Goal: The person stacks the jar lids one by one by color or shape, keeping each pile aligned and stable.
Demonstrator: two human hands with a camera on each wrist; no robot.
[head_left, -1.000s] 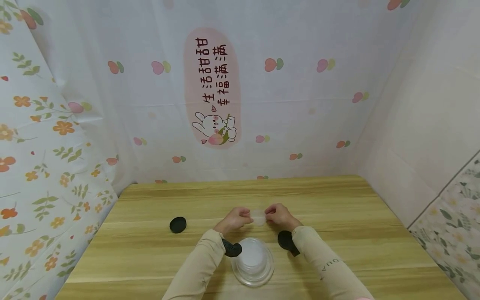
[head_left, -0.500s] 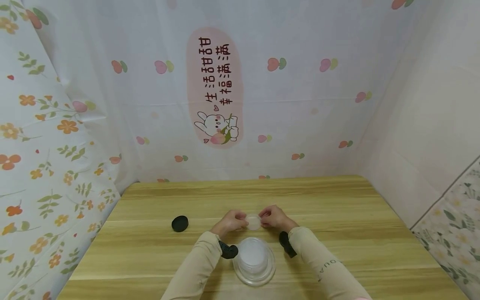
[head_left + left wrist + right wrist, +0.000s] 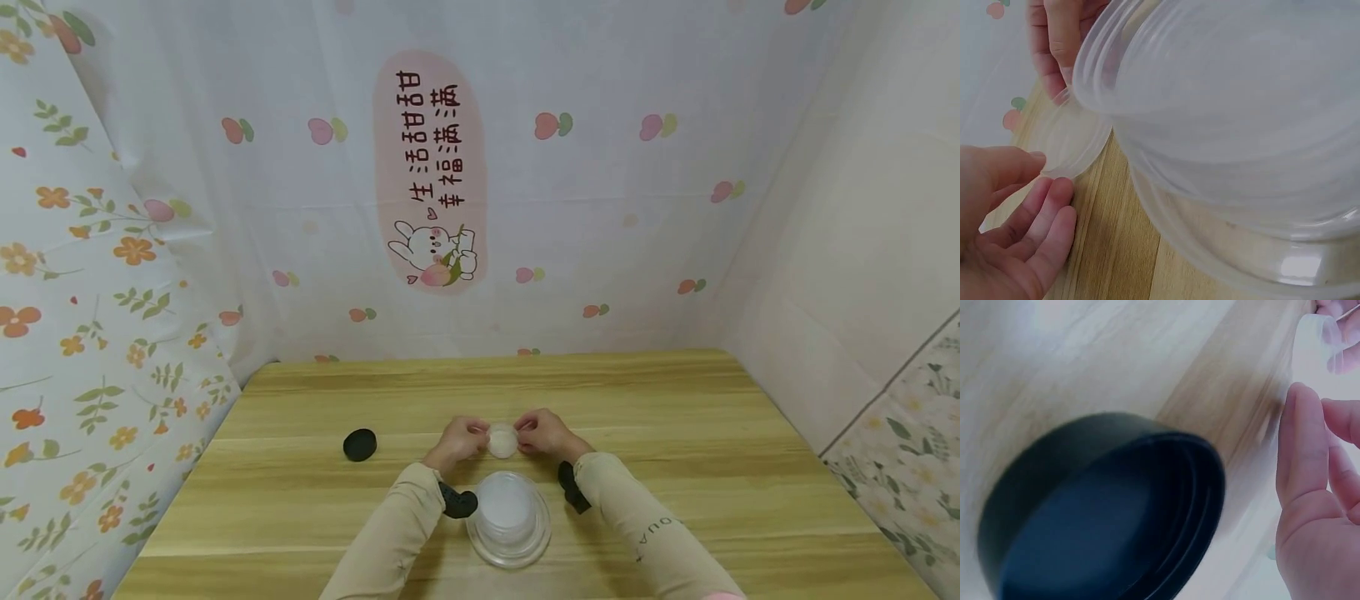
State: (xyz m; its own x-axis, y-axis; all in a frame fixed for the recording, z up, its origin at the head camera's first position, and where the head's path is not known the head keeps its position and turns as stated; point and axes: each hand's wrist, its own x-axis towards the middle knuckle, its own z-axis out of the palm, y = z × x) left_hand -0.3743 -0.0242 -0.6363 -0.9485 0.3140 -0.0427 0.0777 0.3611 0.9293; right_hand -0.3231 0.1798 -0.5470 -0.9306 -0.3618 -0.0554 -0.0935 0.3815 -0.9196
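Observation:
My left hand [image 3: 461, 439] pinches the left edge of a small clear plastic lid [image 3: 503, 441]. At the lid's right edge my right hand [image 3: 545, 434] grips it between thumb and fingers. In the left wrist view concentric ridges show on the lid [image 3: 1066, 137]. Closer to the body than the hands, a larger clear plastic container [image 3: 507, 510] rises in steps from a wide round rim. It fills much of the left wrist view. A black round cap [image 3: 1116, 512] with ridges inside its rim looms close in the right wrist view.
A black round cap [image 3: 360, 445] lies left of the hands on the wood-grain table [image 3: 645, 392]. Black wrist devices [image 3: 457, 500] sit by both sleeves. Patterned cloth [image 3: 495, 317] hangs behind the table's back edge and at the sides.
The right hand has shifted a little left, drawing closer to the left hand. The small lid has turned and now shows a rounder face to the head camera.

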